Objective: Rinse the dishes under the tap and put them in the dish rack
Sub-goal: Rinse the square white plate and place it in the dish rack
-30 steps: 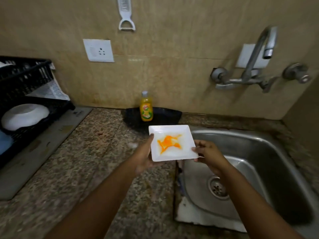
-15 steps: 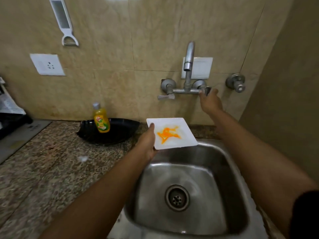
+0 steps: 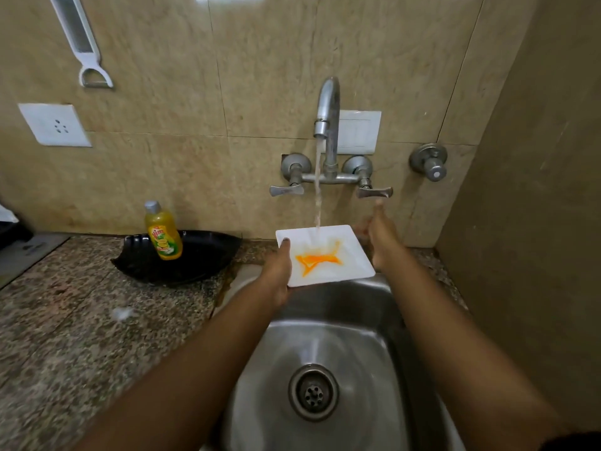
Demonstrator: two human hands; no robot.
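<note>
The plate (image 3: 325,255), white, square and smeared with orange, is held over the far edge of the sink (image 3: 328,336), below the tap (image 3: 327,105). It is gripped at its left edge by the left hand (image 3: 278,275): the thumb lies on top near the far left corner and the other fingers are hidden beneath. The plate is tipped slightly, its near edge lower. Water is running, and the stream lands at the plate's far edge, short of the orange residue nearer the middle.

The right hand (image 3: 380,239) holds nothing. It is blurred, with loosely spread fingers and a raised thumb, between the right tap handle (image 3: 374,192) and the plate's right edge; whether it touches the plate cannot be told. As a grip it is open and free.

The coming move is judged to turn on this: the residue lies toward the person from where the stream falls, so the plate would need to be pushed away or tilted for the water to reach it. The right hand is the nearer one to the plate's unheld right side and could steady or rub it.

The rack is not seen in full; only a dark edge shows at far left, so the plate would later be carried leftward over the desk (image 3: 81,320), past the bottle (image 3: 162,232) and black dish (image 3: 195,258).
</note>
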